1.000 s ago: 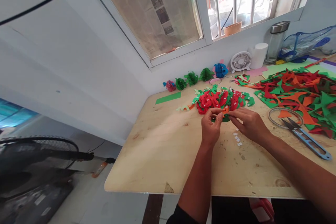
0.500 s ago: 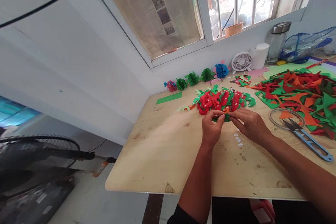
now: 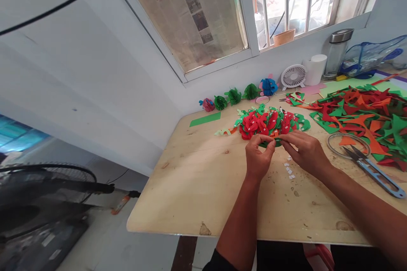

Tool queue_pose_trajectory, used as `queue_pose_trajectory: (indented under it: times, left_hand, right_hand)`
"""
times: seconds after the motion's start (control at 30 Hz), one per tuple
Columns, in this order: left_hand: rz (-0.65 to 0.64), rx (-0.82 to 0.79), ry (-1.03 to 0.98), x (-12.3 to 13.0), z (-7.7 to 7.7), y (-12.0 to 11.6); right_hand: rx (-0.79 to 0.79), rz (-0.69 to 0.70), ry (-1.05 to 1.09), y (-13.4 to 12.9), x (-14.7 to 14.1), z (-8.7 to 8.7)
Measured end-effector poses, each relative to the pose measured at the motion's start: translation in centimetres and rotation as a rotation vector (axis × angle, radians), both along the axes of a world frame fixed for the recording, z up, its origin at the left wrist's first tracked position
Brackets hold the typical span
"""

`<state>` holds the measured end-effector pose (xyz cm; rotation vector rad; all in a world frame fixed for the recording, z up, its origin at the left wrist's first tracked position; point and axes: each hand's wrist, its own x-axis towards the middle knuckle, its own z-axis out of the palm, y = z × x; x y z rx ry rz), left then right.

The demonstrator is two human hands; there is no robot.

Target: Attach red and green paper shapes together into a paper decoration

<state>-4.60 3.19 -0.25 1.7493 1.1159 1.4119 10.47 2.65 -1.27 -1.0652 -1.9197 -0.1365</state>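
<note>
Between my two hands is a small green paper piece point(image 3: 270, 143), mostly covered by fingers. My left hand point(image 3: 259, 154) pinches its left side with thumb and forefinger. From the right, my right hand point(image 3: 303, 149) pinches the other side, its fingertips close to the left thumb. Just beyond the hands lies a pile of red and green paper cutouts point(image 3: 254, 123), many bearing small white squares. Several loose white squares point(image 3: 289, 170) lie on the wooden table point(image 3: 190, 186) below my right hand.
Orange, red and green paper scraps point(image 3: 365, 114) cover the table's right side. Blue-handled thread snips point(image 3: 378, 173) lie beside a metal ring point(image 3: 337, 148). Along the wall stand green paper ornaments point(image 3: 234, 96), a small white fan point(image 3: 293, 77) and a glass bottle point(image 3: 337, 55). A green strip point(image 3: 205, 119) lies at the far left.
Both hands stay at nearly the same place, with slight finger movement around the green paper piece. The whole view has shifted a little.
</note>
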Motion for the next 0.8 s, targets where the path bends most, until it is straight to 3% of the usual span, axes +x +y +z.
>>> queue_pose_trajectory:
  times: [0.8]
  left_hand:
    - [0.002,0.199,0.113,0.21,-0.48,0.12]
  right_hand:
    - [0.041,0.0,0.019,0.07,-0.03,-0.01]
